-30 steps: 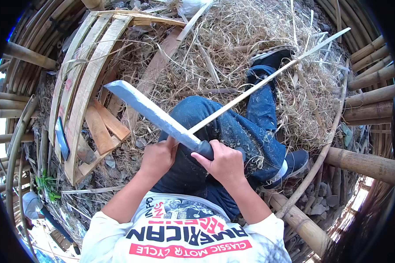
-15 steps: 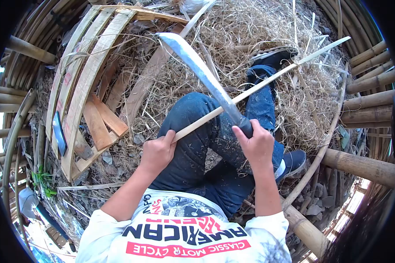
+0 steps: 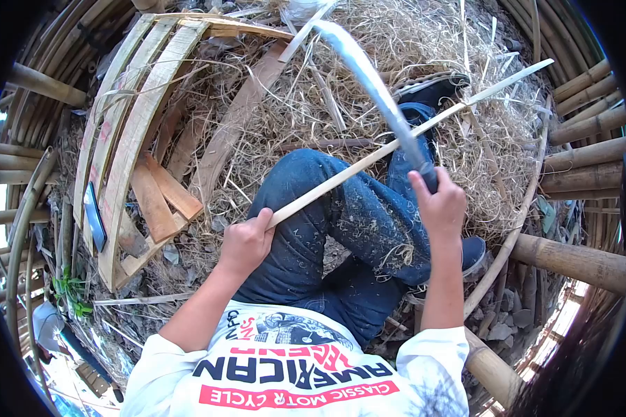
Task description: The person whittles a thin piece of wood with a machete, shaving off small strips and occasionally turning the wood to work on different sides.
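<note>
My left hand [image 3: 245, 243] is closed around the near end of a long pale bamboo strip [image 3: 358, 164]. The strip runs up and right across my knee and over my shoe [image 3: 435, 90]. In my right hand [image 3: 441, 206] is the dark handle of a machete [image 3: 372, 82], fingers wrapped round it and thumb along its side. Its long curved blade points up and to the left and crosses over the strip in this view. Small shavings cling to my jeans [image 3: 375, 215] beneath both hands.
Thin curled shavings [image 3: 368, 52] cover the ground ahead. At left lies a slatted wooden pallet [image 3: 142, 115] with a phone [image 3: 94, 217] on it, beside loose wood pieces [image 3: 153, 201]. Bamboo poles [image 3: 570, 263] form walls on both sides.
My right hand has moved right and slightly up with the machete, the blade swinging right along the bamboo strip. My left hand and the strip have barely shifted.
</note>
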A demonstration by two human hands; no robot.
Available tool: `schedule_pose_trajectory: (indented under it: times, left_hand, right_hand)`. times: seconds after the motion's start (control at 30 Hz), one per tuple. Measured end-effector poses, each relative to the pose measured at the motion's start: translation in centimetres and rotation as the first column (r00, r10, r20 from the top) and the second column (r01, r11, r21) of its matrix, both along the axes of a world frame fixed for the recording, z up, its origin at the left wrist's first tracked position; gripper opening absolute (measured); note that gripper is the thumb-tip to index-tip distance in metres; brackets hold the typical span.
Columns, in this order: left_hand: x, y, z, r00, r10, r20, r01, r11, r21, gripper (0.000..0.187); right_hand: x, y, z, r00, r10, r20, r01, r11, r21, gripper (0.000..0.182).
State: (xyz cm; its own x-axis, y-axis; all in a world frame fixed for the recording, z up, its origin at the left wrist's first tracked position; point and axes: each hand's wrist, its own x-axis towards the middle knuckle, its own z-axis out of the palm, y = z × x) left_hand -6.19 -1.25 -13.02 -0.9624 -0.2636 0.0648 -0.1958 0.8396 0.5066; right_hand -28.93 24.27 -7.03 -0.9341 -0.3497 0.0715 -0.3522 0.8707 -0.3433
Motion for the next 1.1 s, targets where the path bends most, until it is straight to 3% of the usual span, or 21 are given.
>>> schedule_pose_trajectory:
  times: [0.1,0.3,0.37,0.47,0.5,0.57,0.7,0.93,1.1]
  left_hand:
    - [-0.1,-0.1,0.0,1.000,-0.016,0.015,0.016,1.000,-0.006,0.015]
    - [-0.4,0.0,1.0,0.997,-0.032,0.077,0.035,0.999,-0.038,0.016]
    - [-0.4,0.1,1.7,0.993,-0.033,0.109,0.035,0.999,-0.017,0.016]
    - [-0.7,0.4,2.9,0.983,-0.031,0.179,0.025,0.999,0.034,0.016]
    - [-0.8,0.5,3.2,0.977,-0.027,0.212,0.014,0.998,0.065,0.016]
    - [-0.9,0.3,3.6,0.970,-0.032,0.241,0.008,0.995,0.098,0.017]
    - [-1.1,-0.4,3.6,0.961,-0.042,0.273,-0.014,0.980,0.199,0.019]
    - [-2.1,-1.3,4.8,0.956,-0.101,0.275,-0.025,0.908,0.418,0.026]
    - [-1.9,-1.6,4.0,0.958,-0.099,0.268,-0.021,0.911,0.411,0.026]
  right_hand:
    - [-2.8,1.8,0.2,0.992,-0.126,-0.013,0.126,0.992,-0.005,0.054]
    - [-2.9,2.1,-0.9,0.987,-0.143,-0.071,0.145,0.989,0.021,0.050]
    - [-1.1,1.3,-1.6,0.991,-0.131,0.006,0.130,0.979,-0.158,0.048]
    - [3.2,-1.0,-1.9,0.994,-0.007,0.111,0.039,0.959,-0.282,0.046]
    - [4.6,-1.6,-2.2,0.987,0.034,0.156,0.005,0.970,-0.243,0.048]
    - [7.2,-3.0,-2.7,0.986,0.139,0.089,-0.124,0.980,-0.154,0.052]
    - [9.7,-5.2,-1.5,0.945,0.322,0.060,-0.310,0.939,-0.150,0.053]
    - [9.5,-6.1,-1.1,0.941,0.329,0.081,-0.318,0.941,-0.117,0.054]
    - [8.9,-6.6,-0.7,0.934,0.350,0.067,-0.344,0.934,-0.094,0.054]
